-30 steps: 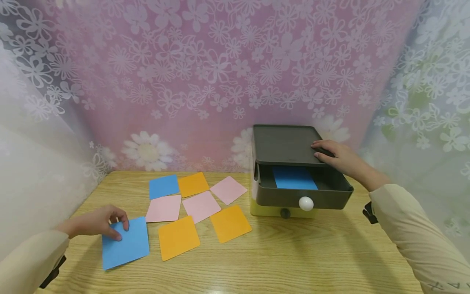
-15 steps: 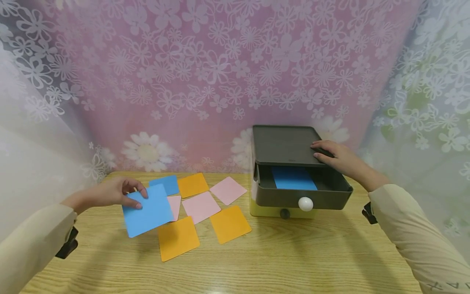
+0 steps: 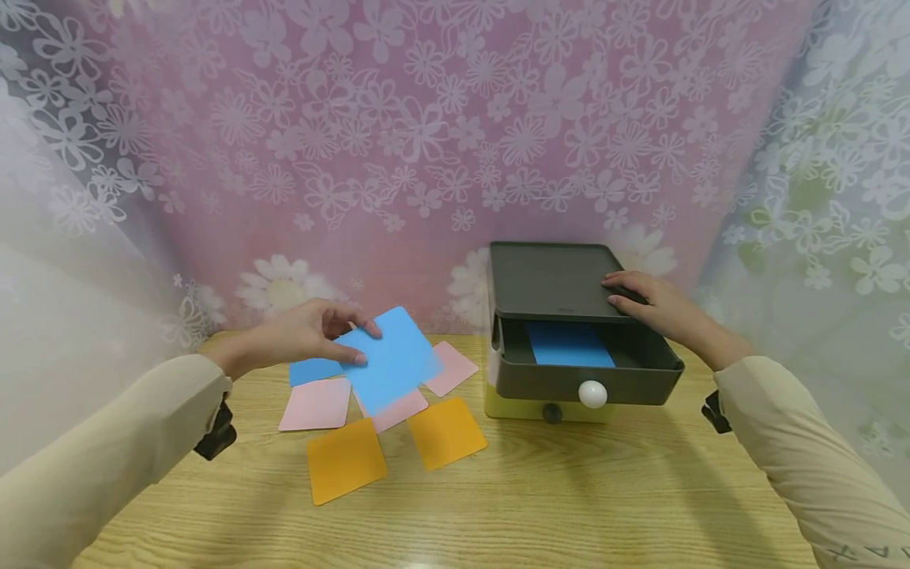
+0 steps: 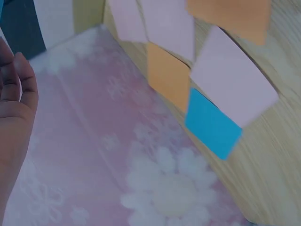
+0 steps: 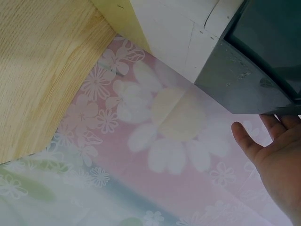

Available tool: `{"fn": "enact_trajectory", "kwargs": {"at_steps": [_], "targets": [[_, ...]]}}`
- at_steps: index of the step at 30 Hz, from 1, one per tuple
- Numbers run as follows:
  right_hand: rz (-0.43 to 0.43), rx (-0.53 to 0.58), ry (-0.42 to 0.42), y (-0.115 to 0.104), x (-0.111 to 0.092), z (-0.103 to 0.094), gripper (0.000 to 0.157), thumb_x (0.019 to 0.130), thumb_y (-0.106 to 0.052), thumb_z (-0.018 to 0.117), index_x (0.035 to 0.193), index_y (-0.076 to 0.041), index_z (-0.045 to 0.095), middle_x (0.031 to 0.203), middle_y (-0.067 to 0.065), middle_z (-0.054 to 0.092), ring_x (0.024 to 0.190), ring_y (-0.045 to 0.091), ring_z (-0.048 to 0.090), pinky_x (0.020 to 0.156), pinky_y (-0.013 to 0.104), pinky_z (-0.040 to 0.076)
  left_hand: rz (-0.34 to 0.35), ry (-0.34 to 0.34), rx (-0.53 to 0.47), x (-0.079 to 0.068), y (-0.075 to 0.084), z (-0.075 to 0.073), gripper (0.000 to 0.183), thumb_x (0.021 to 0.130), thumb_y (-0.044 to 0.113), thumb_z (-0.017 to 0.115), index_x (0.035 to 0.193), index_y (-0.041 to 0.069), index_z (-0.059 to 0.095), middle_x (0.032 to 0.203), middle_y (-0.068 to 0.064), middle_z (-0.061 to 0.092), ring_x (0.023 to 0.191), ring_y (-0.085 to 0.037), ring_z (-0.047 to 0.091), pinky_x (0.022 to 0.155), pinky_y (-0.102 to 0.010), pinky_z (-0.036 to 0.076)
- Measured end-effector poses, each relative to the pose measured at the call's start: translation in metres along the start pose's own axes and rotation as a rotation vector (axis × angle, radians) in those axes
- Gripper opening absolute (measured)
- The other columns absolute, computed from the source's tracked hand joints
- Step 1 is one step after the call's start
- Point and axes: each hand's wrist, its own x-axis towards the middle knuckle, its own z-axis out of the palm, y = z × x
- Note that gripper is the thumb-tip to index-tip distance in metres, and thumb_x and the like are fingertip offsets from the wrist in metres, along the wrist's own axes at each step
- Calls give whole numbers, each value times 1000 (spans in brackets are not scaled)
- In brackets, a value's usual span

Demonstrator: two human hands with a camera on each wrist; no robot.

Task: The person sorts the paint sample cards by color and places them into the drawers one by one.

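Note:
My left hand [image 3: 320, 333] pinches a blue square card [image 3: 394, 359] by its left edge, thumb and fingers on it, held above the cards on the table. On the right stands a small drawer box [image 3: 554, 276] with a dark lid. Its upper drawer [image 3: 526, 382] is pulled out, and another blue card [image 3: 570, 344] lies inside. My right hand [image 3: 643, 299] rests on the right edge of the lid, fingers on top. In the right wrist view the thumb of that hand [image 5: 277, 160] stands apart from the dark rim, and some fingers are hidden behind it.
On the wooden table [image 3: 512, 498] lie pink cards [image 3: 316, 405], orange cards [image 3: 347, 462] and a blue card [image 4: 214, 125], some partly covered by the held card. A white knob [image 3: 592, 393] juts from the drawer. Floral cloth [image 3: 398, 158] hangs behind and at the sides.
My left hand has lifted the blue card off the table at the front left and carried it right and away from me, over the other cards. The right hand has stayed put.

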Motion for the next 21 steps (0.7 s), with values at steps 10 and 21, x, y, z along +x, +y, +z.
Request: {"fn": "enact_trajectory", "kwargs": {"at_steps": [10,21], "targets": [[1,9,-5,0,0,-1,43,95,-24,49,129,3,46,134,26,41,125,44,34,97,59,30,78,-54,-132,42,55,34,40,79,24,72,117,21,60,127,7,53,121,-12,49,102,-37,38],[-27,-16,28,-1,0,1,41,94,-21,50,126,3,48,131,26,45,123,45,37,97,59,30,25,-45,-288,79,95,75,32,88,18,61,119,16,59,127,3,53,107,-17,58,96,-33,45]]}}
